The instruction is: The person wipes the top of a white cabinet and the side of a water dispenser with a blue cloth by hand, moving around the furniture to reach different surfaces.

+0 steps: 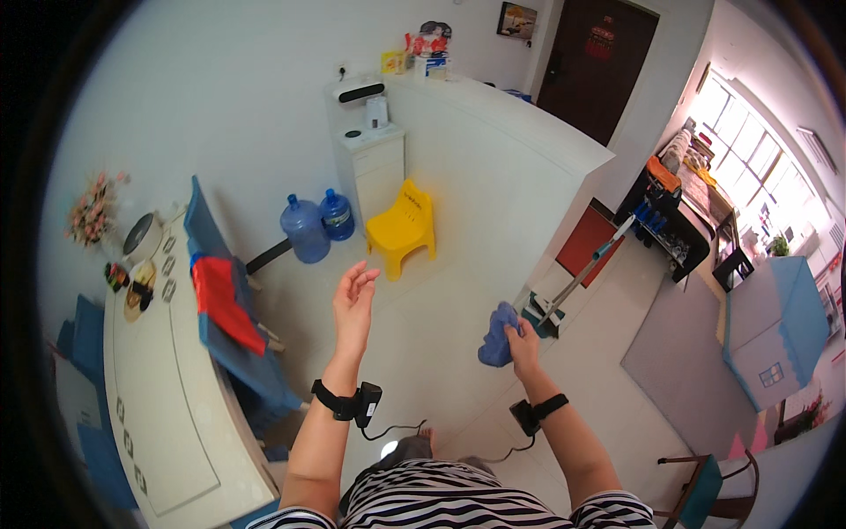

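Observation:
My right hand grips a crumpled blue cloth, which bunches up to the left of my fingers. My left hand is raised in the air with its fingers loosely bent and nothing in them. Ahead of it, by the white half wall, stands a small yellow plastic chair, and my left hand is apart from it. Beyond the cloth a broom and dustpan lean at the end of the half wall.
Two blue water jugs stand beside a white water dispenser. On the left is a cream dining table with a blue-covered chair draped in red cloth. A play tent sits on a grey mat at right.

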`<state>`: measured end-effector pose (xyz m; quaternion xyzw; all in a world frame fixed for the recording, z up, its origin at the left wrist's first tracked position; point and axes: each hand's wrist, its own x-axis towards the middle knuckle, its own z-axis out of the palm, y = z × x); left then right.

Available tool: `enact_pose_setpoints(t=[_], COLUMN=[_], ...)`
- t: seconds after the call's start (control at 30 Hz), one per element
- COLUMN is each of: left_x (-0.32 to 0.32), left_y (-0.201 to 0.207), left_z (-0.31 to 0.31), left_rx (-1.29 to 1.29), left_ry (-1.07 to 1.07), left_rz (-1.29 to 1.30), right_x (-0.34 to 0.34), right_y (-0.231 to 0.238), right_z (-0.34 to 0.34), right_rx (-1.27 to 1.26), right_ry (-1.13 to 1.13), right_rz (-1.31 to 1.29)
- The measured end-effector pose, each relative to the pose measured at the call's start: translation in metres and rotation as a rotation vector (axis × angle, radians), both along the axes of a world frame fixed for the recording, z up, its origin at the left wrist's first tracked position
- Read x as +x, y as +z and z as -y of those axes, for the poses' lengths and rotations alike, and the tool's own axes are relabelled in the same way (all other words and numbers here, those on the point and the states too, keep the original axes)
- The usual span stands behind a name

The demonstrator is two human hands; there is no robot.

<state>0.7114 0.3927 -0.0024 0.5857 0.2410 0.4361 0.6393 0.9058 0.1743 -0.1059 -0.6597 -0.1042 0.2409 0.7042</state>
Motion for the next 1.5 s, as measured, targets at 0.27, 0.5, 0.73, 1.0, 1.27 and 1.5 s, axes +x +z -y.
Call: enact_pose_setpoints(t=[0.27,0.5,0.73,1.0,1.27,1.5], left_x=[0.152,0.260,0.344,0.516,0.664,0.729], left_y=[0.006,0.030,0.046,0.002,0.008,0.003], left_z=[-0.103,-0.195,-0.285,-0.321,-0.368,-0.470], left_rx=[0.076,0.172,0.119,0.261,0.937,0.993], left_ry=[-0.240,-0.353,-0.374,-0.513,-0.419,-0.446], left_rz=[-0.086,-0.215,-0.381,-0.237,-0.247,-0.353], right_x=[0.215,0.405,0.553,0.575,0.565,0.639], right_y=[0.081,0.150,0.071,0.078,0.083,0.070], right_z=[-0.097,-0.149,-0.189,-0.386,-0.314,-0.166], right_rx=[-0.118,-0.187,-1.258,-0.936,-0.806,-1.385], right_ry=[-0.246,-0.524,-0.596,-0.177,-0.214,-0.744], right_rz=[0.592,0.917,1.144,1.100,1.030,0.542])
